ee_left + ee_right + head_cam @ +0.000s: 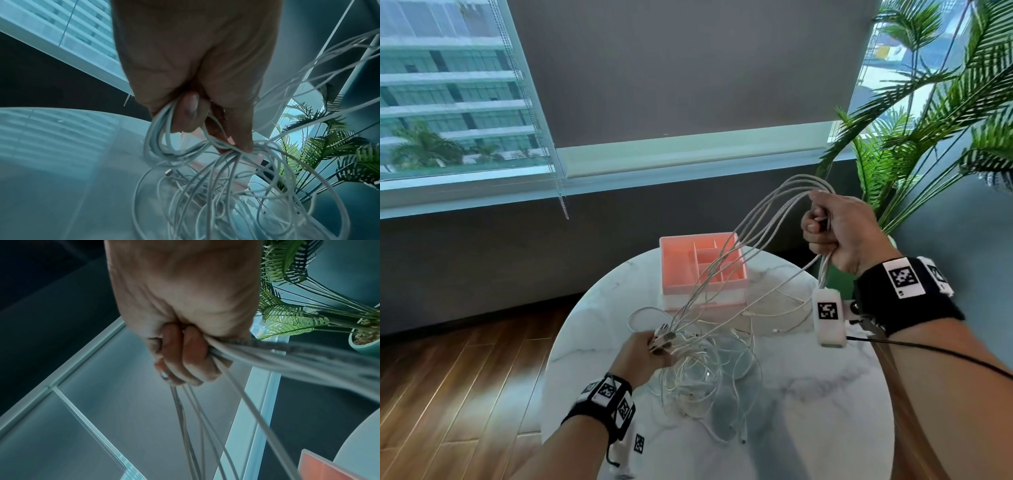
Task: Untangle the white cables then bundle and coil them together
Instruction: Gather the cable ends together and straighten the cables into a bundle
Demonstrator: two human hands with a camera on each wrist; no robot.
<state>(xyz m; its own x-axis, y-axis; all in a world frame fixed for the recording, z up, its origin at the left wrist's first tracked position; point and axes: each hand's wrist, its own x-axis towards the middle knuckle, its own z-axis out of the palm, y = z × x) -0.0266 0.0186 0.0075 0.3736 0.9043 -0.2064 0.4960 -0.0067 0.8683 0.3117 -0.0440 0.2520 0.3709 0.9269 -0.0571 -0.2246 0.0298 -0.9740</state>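
Several white cables (726,267) stretch taut from low on the table up to the right. My right hand (832,229) is raised above the table's right side and grips the bundle in a fist, fingers (185,353) curled round the strands (277,356). My left hand (650,346) sits low over the table and pinches the cable ends and their plugs (664,337); its fingers (189,110) hold looped strands (164,138). Below it a loose tangle of white cable (709,383) lies on the marble, also in the left wrist view (226,194).
A pink divided tray (671,260) stands at the back of the round marble table (808,411). A potted palm (928,113) rises at the right, close behind my right hand. Wooden floor (448,394) lies left, with a window and blind behind.
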